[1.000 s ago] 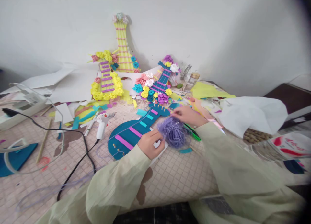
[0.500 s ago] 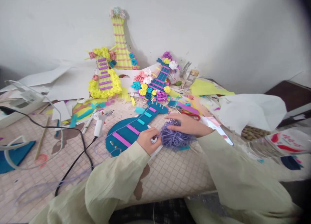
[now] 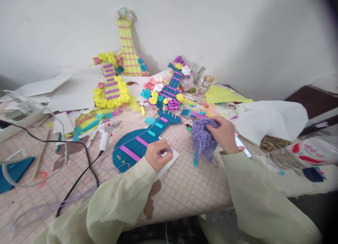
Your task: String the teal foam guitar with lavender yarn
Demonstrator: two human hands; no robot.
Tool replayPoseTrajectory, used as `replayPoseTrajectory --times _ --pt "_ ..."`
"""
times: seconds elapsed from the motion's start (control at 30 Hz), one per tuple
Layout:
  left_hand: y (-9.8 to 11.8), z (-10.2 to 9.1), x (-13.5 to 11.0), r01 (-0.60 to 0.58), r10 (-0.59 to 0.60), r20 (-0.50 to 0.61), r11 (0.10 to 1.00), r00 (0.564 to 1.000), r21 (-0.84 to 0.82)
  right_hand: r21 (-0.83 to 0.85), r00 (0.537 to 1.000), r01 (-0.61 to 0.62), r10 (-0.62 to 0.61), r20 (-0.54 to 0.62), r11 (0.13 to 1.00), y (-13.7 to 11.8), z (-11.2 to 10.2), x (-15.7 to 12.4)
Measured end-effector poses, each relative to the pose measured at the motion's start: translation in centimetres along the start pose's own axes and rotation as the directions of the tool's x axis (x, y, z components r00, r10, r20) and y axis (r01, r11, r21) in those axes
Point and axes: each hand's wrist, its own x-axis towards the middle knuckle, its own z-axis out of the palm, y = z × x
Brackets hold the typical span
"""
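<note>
A loose bundle of purple yarn (image 3: pixel 202 140) hangs from my right hand (image 3: pixel 223 133), its fingers closed on the top of the strands. My left hand (image 3: pixel 158 154) pinches a strand of purple yarn close to the lower right edge of a blue guitar-shaped cutout (image 3: pixel 129 138). Pink and turquoise strips cross the cutout, and small pegs sit at both ends. One purple strand runs along its length from the head toward the lower end. A white piece of paper (image 3: pixel 174 161) lies partly under my left hand.
A white glue gun (image 3: pixel 106 135) with a black cord (image 3: pixel 87 159) rests left of the cutout. Decorated paper guitars, one yellow (image 3: pixel 128 50), lean at the back. A plastic bottle (image 3: pixel 295 156) lies at right. Paper scraps and a wooden stick (image 3: pixel 41 156) lie about.
My right hand has lifted the yarn bundle and moved right, away from my left hand; the bundle now hangs down. My left hand has shifted slightly left with the strand.
</note>
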Motion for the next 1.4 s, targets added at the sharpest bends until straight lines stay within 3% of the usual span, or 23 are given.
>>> replayPoseTrajectory --times 0.07,0.13,0.27,0.4,0.47,0.53,0.67,0.77,0.87,1.03,1.13,1.2,1.4 --pt "-0.1 -0.4 0.2 0.058 -0.059 -0.044 0.998 0.997 -0.025 0.029 0.998 -0.064 0.064 0.007 0.998 0.4 0.0 -0.5" --pt "-0.5 -0.6 0.5 0.112 -0.114 -0.068 0.993 0.991 -0.031 0.086 0.989 -0.108 0.098 0.107 0.99 0.6 0.3 -1.3" --pt "-1.1 -0.2 0.7 0.156 -0.17 -0.073 0.974 0.983 -0.162 0.197 0.946 -0.106 0.038 0.322 0.975 -0.1 1.3 -3.3" --pt "-1.0 0.6 0.6 0.283 -0.272 0.094 0.835 0.958 -0.472 0.182 0.948 -0.011 -0.048 0.316 0.983 -0.9 2.5 -5.4" --pt "-0.9 0.9 0.4 0.337 -0.297 0.162 0.773 0.941 -0.538 0.132 0.955 0.025 -0.062 0.289 0.991 -1.1 3.2 -6.3" --pt "-0.8 1.0 0.2 0.349 -0.305 0.171 0.786 0.937 -0.511 0.072 0.954 0.016 -0.037 0.297 0.997 -1.3 3.7 -6.9" --pt "-1.1 1.2 0.0 0.284 -0.268 0.095 0.923 0.959 -0.261 0.061 0.947 -0.049 0.027 0.321 0.997 -1.7 4.1 -7.0" --pt "-1.5 1.3 0.0 0.172 -0.171 0.017 0.985 0.985 -0.014 0.169 0.955 -0.096 0.043 0.294 0.981 -2.4 3.6 -6.9" --pt "-2.0 1.3 -0.2 0.069 -0.073 0.021 0.982 0.997 0.174 0.258 0.963 -0.077 0.005 0.268 0.963 -3.5 3.3 -7.1" --pt "-1.8 1.3 -0.2 0.016 -0.054 0.097 0.935 0.994 0.355 0.172 0.978 0.16 -0.18 0.108 0.972 -4.7 3.6 -7.7" --pt "-1.1 1.1 -0.1 0.079 -0.13 0.131 0.939 0.983 0.335 0.052 0.958 0.287 -0.288 0.008 0.956 -3.8 3.9 -6.9" --pt "-0.7 0.6 0.1 0.154 -0.201 0.16 0.951 0.966 0.267 -0.032 0.95 0.302 -0.304 -0.07 0.953 -2.3 3.9 -5.9" --pt "-0.3 -0.7 0.7 0.392 -0.386 0.114 0.919 0.916 -0.041 -0.202 0.982 -0.026 -0.013 -0.189 0.979 3.1 1.8 -2.4"
